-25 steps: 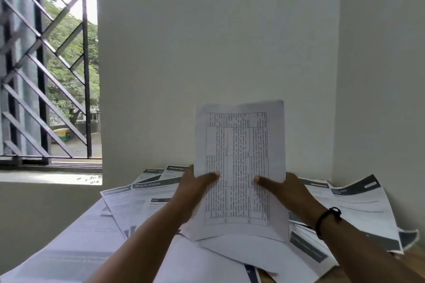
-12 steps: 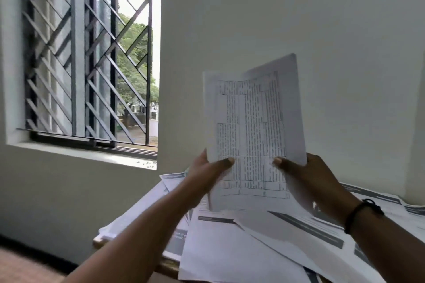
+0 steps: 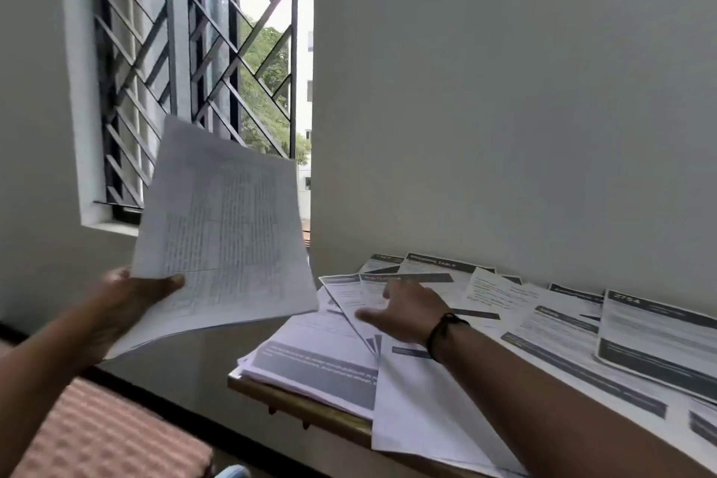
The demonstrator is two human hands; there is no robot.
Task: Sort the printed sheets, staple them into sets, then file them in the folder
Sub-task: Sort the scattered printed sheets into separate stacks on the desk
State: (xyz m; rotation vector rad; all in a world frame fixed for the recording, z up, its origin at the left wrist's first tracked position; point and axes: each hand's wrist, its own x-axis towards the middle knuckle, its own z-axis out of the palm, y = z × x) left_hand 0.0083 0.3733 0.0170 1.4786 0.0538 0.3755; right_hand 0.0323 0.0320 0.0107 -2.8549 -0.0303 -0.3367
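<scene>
Print on the held sheet (image 3: pixel 221 229) is too blurred to read; spread sheets (image 3: pixel 543 326) hide most of the worktop (image 3: pixel 295 406).

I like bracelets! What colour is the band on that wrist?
Black. The wristband sits on the right wrist, clearest in the head view.

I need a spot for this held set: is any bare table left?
Hardly. Printed sheets overlap across the table from its wooden front edge back to the wall. Only that edge strip shows bare. The right hand is over the pile; the left hand holds the set.
</scene>
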